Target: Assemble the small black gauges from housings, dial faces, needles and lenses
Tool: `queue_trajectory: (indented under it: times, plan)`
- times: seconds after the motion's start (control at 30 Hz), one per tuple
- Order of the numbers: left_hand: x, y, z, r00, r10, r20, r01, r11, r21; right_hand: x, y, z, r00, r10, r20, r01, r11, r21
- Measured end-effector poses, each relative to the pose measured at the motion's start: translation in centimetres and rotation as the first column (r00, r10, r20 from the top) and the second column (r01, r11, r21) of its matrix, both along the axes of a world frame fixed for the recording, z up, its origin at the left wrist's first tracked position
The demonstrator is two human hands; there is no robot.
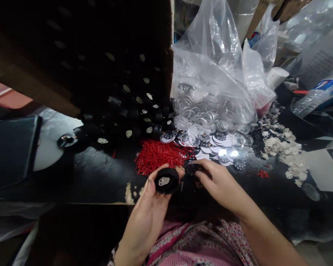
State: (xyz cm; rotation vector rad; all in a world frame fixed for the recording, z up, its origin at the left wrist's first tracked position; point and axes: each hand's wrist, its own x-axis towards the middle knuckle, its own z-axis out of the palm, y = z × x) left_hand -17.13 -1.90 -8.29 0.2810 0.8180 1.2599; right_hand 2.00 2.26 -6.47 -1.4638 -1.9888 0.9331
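Head view: your left hand [152, 201] is holding a black cup [173, 178] with its pale tab [163, 181] on, near the table's [91, 190] front edge; your right hand [219, 181] is pinching a dark disc [192, 169] just beside it, so that pair is apparently sitting unjoined; similar cups [144, 111] are already carrying tabs; red strips [158, 157], printed discs [208, 149] and clear covers [202, 114] are lying loose, seemingly left for use.
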Motion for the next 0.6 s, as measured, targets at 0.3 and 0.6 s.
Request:
queue_trajectory:
  times: [0.3,0.6]
  plan:
    - [0.2,-0.1,-0.6,0.998,0.057,-0.032,-0.059,0.997,-0.057,-2.0,-0.8,-0.4,0.915,-0.225,-0.336,0.171,0.968,-0.182]
    - [0.8,-0.5,-0.7,0.978,-0.132,-0.163,0.114,0.987,-0.113,-3.6,-1.4,1.5,0.981,-0.07,-0.18,0.077,0.996,0.034]
